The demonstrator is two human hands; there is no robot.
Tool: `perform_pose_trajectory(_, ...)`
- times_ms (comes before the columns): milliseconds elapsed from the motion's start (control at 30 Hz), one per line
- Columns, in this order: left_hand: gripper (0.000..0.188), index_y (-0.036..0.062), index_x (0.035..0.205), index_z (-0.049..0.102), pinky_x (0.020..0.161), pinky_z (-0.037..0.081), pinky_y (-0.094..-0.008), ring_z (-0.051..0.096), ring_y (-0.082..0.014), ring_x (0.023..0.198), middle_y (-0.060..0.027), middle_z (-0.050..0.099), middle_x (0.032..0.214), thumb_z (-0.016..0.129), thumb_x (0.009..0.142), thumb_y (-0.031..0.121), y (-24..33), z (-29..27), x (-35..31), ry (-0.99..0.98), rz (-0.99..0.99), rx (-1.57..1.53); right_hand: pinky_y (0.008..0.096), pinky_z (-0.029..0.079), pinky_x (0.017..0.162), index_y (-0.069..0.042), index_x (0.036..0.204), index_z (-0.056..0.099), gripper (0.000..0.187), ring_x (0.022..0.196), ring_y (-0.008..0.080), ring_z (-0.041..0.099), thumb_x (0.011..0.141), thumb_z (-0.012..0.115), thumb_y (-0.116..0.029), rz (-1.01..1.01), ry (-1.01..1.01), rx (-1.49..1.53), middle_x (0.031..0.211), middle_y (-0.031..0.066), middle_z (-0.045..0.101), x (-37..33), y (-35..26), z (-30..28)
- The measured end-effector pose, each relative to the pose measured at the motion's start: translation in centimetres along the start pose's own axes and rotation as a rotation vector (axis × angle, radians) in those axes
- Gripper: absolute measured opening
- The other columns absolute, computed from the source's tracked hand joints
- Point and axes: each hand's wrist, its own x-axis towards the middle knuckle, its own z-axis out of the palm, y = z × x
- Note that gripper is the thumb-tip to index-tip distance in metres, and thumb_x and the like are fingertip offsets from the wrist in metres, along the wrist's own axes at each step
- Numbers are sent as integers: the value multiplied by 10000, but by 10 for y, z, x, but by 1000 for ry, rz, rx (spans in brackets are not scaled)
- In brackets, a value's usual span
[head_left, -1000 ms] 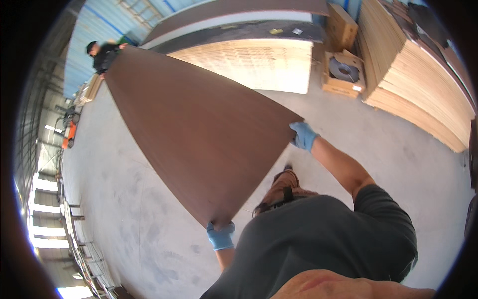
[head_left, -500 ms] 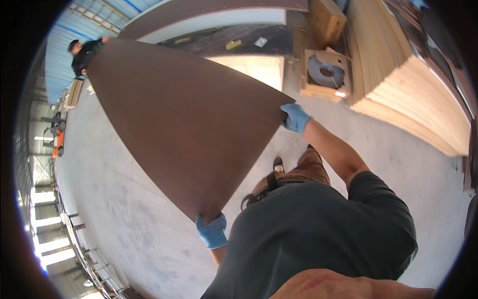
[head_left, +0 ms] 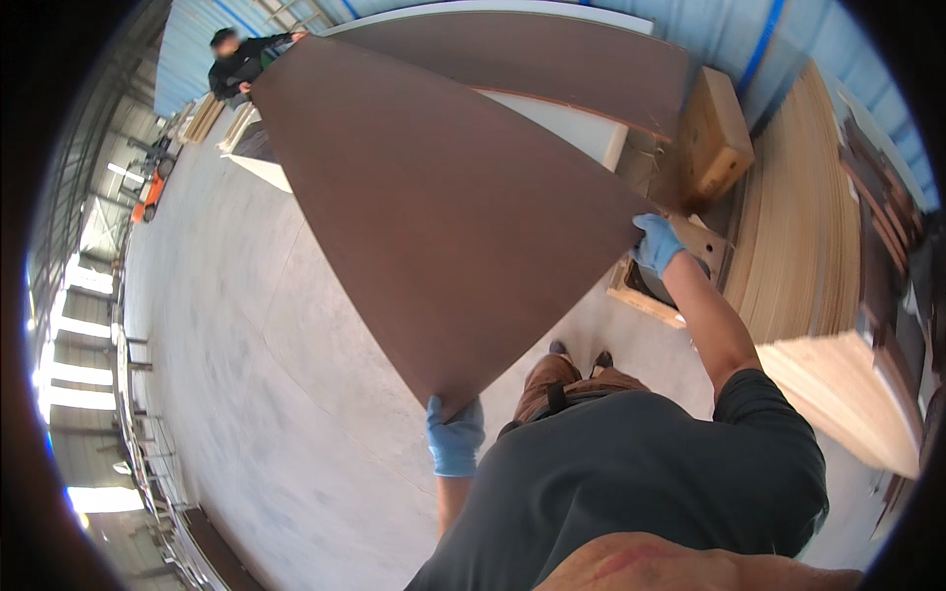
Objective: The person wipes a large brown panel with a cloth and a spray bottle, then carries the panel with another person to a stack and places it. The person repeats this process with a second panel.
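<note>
A large flat brown panel (head_left: 443,207) stretches out before me, held off the floor. My left hand (head_left: 455,437), in a blue glove, is closed on its near left corner, thumb on top. At the near right corner my right hand (head_left: 658,244), gloved the same way, grips the edge with its fingers partly hidden. Another person (head_left: 241,67) in dark clothing has hold of the far end with both hands. Under and behind the panel's right edge lies another brown panel (head_left: 552,59) on a stack.
To the right stands a tall stack of pale wooden boards (head_left: 803,217), with a cardboard box (head_left: 717,133) beside it. An open wooden crate (head_left: 645,305) sits below my right hand. An orange forklift (head_left: 150,197) is far left on the grey concrete floor (head_left: 256,364).
The panel has swung to the right in view, its near right corner now over the crate. My feet now stand side by side. Both hands have kept their grip.
</note>
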Motion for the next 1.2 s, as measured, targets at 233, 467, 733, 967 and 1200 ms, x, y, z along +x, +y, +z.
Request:
perform_pose_trajectory(233, 560, 37, 1443, 453, 1180, 384, -458, 494, -338, 1330, -174, 512, 1440, 598, 999, 345, -93, 84, 59, 22, -191, 161, 454, 553, 868, -137, 1160, 620, 259, 1059, 292, 638, 902, 597, -148, -100, 57, -172, 1143, 75, 669, 136, -97, -37)
perform_pose_trajectory(467, 602, 39, 1492, 383, 1180, 378, -479, 439, -371, 1379, -217, 420, 1510, 575, 1022, 363, -149, 149, 101, 137, -266, 122, 438, 529, 946, -135, 1222, 608, 319, 1091, 280, 625, 904, 580, -126, 4, 142, -125, 1210, 81, 653, 214, -151, -36)
perform_pose_trajectory(733, 649, 11, 1528, 346, 1204, 321, -464, 417, -353, 1407, -211, 392, 1557, 483, 1033, 408, -213, 286, 82, 136, -319, 280, 427, 496, 981, -126, 1295, 586, 377, 1161, 243, 591, 922, 595, -172, 105, 187, -164, 1309, 50, 611, 258, -223, -37)
perform_pose_trajectory(967, 492, 26, 1413, 479, 1115, 441, -392, 518, -292, 1294, -170, 528, 1417, 555, 1028, 324, -261, 300, 115, 138, -255, 398, 395, 476, 904, -138, 1252, 610, 329, 1149, 209, 584, 938, 605, -238, 31, 129, -390, 1272, 34, 634, 262, -314, -16)
perform_pose_trajectory(1200, 487, 27, 1393, 485, 1070, 488, -464, 531, -318, 1268, -171, 533, 1397, 624, 1000, 280, -315, 288, 157, 108, -420, 205, 417, 483, 970, -140, 1282, 590, 343, 1188, 230, 586, 956, 597, -246, -19, 152, -316, 1307, 45, 620, 326, -353, -33)
